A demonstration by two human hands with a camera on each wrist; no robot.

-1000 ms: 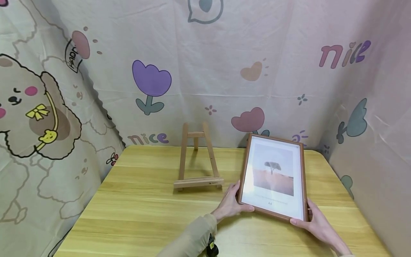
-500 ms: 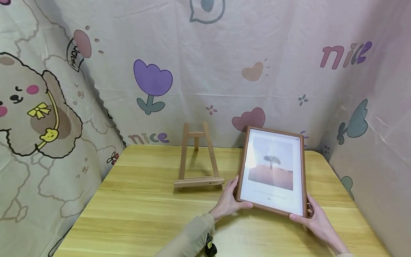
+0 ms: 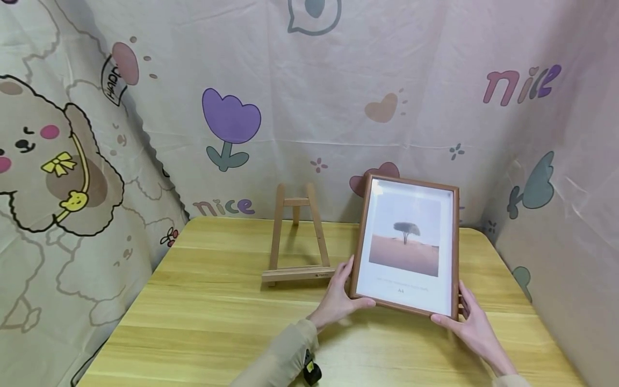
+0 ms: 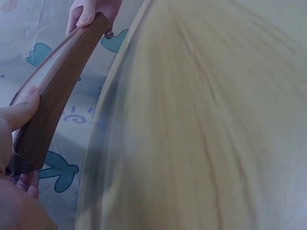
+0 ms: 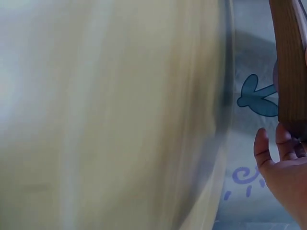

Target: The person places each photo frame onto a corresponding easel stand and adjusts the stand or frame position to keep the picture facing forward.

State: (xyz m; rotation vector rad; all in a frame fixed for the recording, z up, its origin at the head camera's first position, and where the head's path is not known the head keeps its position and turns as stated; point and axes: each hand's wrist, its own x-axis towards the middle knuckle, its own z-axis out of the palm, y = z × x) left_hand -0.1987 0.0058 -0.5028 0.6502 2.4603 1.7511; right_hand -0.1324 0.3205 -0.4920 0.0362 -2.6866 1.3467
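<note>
Both hands hold a brown picture frame point(image 3: 403, 247) with a white mat and a print of a tree on reddish ground. My left hand point(image 3: 337, 296) grips its lower left corner, thumb over the front of the bottom edge. At the lower right corner my right hand point(image 3: 471, 325) grips it the same way, fingers behind. In the left wrist view the bottom edge of the picture frame point(image 4: 53, 100) stands off the table, between the two hands. A small wooden easel point(image 3: 297, 236) stands to the left, its ledge end overlapped by my left fingers in the head view.
The wood-grain table point(image 3: 217, 322) reaches back to a printed cloth point(image 3: 300, 97) that hangs behind and at both sides. A small black item with a yellow mark point(image 3: 311, 370) is by the left sleeve point(image 3: 285, 352).
Both hands have raised the picture frame, tilted it more upright and shifted it slightly left toward the easel. The easel has stayed in place.
</note>
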